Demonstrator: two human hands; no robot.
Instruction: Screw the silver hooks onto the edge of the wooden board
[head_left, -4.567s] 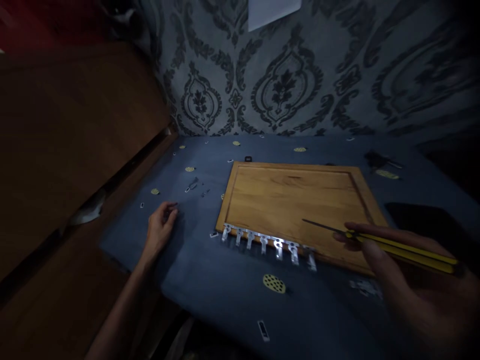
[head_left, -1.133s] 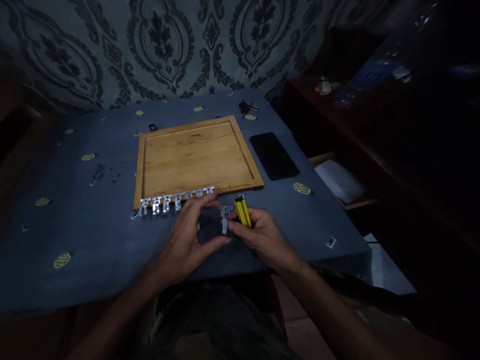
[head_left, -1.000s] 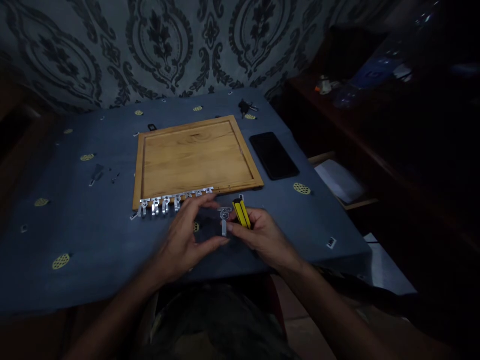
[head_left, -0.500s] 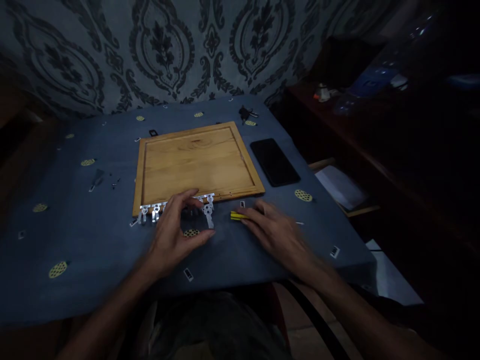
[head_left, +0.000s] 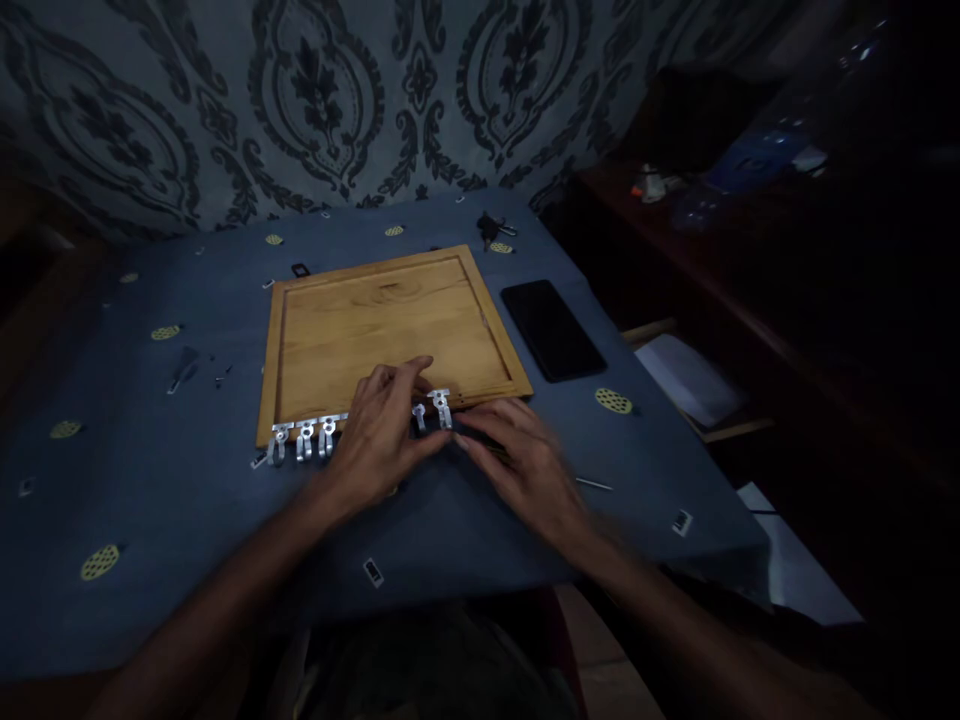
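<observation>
Along the near edge of a framed wooden panel (head_left: pixel 382 320) sits a row of silver metal hooks (head_left: pixel 305 438), each with a flat plate at the top and curved prongs hanging below. My left hand (head_left: pixel 375 430) curls around the rightmost metal hook (head_left: pixel 441 408), its thumb at the lower end and its index finger above the panel. Close beside it, my right hand (head_left: pixel 529 460) is closed over a screwdriver. Only the thin metal shaft (head_left: pixel 595 484) pokes out clearly behind the hand; the fingers cover most of the yellow handle. The two hands nearly touch at the thumb.
A black phone (head_left: pixel 553 330) lies right of the panel, with keys (head_left: pixel 495 228) behind it. Small screws (head_left: pixel 221 375) and a clear plastic bag (head_left: pixel 184 370) are at left on the blue tablecloth (head_left: pixel 225 560). A plastic bottle (head_left: pixel 750 165) lies on the dark furniture at right.
My left hand has moved right along the panel's near edge, the rightmost hook shifting right as well. My right hand has moved left against it, and the yellow handle is now mostly covered.
</observation>
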